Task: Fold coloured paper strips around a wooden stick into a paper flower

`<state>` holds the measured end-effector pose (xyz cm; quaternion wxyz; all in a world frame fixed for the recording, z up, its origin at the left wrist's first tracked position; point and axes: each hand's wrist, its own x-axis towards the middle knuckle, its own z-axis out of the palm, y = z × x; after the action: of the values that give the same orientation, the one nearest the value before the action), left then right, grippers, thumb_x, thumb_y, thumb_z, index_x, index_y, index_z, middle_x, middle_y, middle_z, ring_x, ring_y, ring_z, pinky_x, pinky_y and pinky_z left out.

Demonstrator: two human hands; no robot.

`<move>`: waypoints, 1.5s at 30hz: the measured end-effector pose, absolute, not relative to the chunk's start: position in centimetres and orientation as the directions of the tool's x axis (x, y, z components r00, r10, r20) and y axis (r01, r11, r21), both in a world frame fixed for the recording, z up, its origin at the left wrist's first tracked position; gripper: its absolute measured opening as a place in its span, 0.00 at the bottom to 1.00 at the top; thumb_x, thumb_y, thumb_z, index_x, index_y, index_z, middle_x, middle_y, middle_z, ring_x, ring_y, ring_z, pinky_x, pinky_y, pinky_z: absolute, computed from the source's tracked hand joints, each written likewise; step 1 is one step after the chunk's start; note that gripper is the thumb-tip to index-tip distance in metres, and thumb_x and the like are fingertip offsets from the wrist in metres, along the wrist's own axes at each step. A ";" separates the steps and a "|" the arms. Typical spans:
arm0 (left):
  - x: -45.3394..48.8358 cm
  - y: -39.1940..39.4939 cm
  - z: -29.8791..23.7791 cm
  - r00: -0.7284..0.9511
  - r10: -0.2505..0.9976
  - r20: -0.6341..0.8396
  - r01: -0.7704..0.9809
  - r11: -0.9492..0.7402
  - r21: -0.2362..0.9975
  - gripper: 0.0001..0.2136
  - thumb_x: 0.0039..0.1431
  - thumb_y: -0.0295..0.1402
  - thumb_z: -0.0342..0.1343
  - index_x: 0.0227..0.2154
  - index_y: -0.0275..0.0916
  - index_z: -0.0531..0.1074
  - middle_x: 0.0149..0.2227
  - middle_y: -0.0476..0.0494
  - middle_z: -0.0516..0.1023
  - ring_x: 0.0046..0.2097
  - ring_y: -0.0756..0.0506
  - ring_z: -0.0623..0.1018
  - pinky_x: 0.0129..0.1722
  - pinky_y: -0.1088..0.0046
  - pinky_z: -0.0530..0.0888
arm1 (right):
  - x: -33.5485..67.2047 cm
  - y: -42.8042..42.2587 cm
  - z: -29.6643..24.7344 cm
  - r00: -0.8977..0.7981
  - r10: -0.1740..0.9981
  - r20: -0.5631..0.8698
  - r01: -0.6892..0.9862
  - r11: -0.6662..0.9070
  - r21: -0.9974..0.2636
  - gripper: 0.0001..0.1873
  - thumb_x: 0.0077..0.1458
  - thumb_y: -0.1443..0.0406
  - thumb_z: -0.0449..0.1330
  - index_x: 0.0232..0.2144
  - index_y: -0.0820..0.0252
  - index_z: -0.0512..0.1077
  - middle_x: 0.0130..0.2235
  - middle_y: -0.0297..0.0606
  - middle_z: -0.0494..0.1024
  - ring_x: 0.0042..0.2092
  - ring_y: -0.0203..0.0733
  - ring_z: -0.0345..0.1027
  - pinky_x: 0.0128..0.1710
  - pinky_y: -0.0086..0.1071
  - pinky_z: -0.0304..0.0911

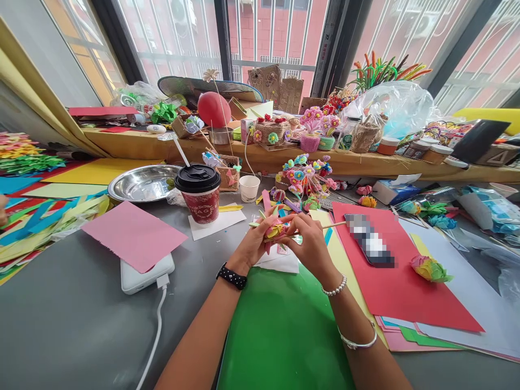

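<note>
Left hand (252, 241) grips a pink-and-yellow paper flower (275, 231) above the green mat (288, 330); right hand (311, 241) pinches its edge (a stick (335, 224) juts beyond). Petal-fixing seems underway; next likely needs steady pressure.

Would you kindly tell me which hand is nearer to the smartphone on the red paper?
Right. The right hand is left of the smartphone in the picture; the left hand, holding a paper flower, is farther left.

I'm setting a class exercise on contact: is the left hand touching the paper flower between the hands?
Touching. The head view shows the left hand gripping the paper flower from the left, with no gap visible between them.
</note>
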<state>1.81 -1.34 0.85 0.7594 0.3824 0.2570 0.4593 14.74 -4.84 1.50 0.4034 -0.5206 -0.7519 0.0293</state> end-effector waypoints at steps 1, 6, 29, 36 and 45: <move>1.8 -1.3 0.8 0.448 0.893 -0.035 -0.498 0.282 0.820 0.23 0.49 0.31 0.52 0.50 0.40 0.59 0.29 0.48 0.73 0.18 0.57 0.66 0.10 0.86 0.57 | 14.7 -4.8 1.5 -0.130 0.803 0.582 0.758 0.458 -0.463 0.11 0.44 0.63 0.61 0.21 0.58 0.60 0.36 0.34 0.73 0.36 0.40 0.64 0.35 0.33 0.51; 1.7 -1.3 1.0 0.461 0.887 -0.013 -0.498 0.271 0.824 0.24 0.49 0.31 0.52 0.51 0.41 0.57 0.32 0.46 0.74 0.19 0.56 0.67 0.12 0.85 0.60 | 14.6 -4.8 1.3 -0.129 0.796 0.592 0.751 0.468 -0.465 0.12 0.44 0.63 0.61 0.20 0.59 0.60 0.37 0.34 0.73 0.35 0.39 0.63 0.35 0.32 0.52; 1.1 -1.3 2.1 0.468 0.883 -0.033 -0.571 0.331 0.751 0.17 0.54 0.33 0.46 0.47 0.37 0.61 0.33 0.42 0.76 0.27 0.50 0.75 0.24 0.76 0.70 | 15.6 -4.8 1.8 -0.261 0.605 0.753 0.664 0.678 -0.315 0.05 0.46 0.63 0.60 0.27 0.57 0.69 0.26 0.35 0.68 0.31 0.39 0.60 0.31 0.32 0.57; 1.8 -1.6 1.8 0.495 0.869 -0.005 -0.595 0.343 0.726 0.14 0.52 0.30 0.47 0.43 0.34 0.65 0.27 0.44 0.75 0.24 0.52 0.73 0.22 0.79 0.69 | 15.1 -4.6 1.5 -0.269 0.569 0.777 0.629 0.715 -0.306 0.02 0.48 0.65 0.58 0.25 0.57 0.70 0.28 0.35 0.69 0.32 0.38 0.61 0.33 0.32 0.59; 2.3 -1.4 0.9 0.449 0.893 -0.011 -0.592 0.307 0.745 0.16 0.50 0.30 0.51 0.44 0.36 0.65 0.25 0.49 0.72 0.21 0.55 0.69 0.18 0.82 0.65 | 14.9 -4.7 1.3 -0.134 0.672 0.728 0.660 0.608 -0.440 0.05 0.50 0.65 0.55 0.25 0.57 0.69 0.25 0.35 0.67 0.29 0.38 0.60 0.30 0.32 0.59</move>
<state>2.31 -1.42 0.86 0.7782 0.3448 0.2185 0.4772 14.88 -4.74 1.31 0.4871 -0.4426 -0.7529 0.0061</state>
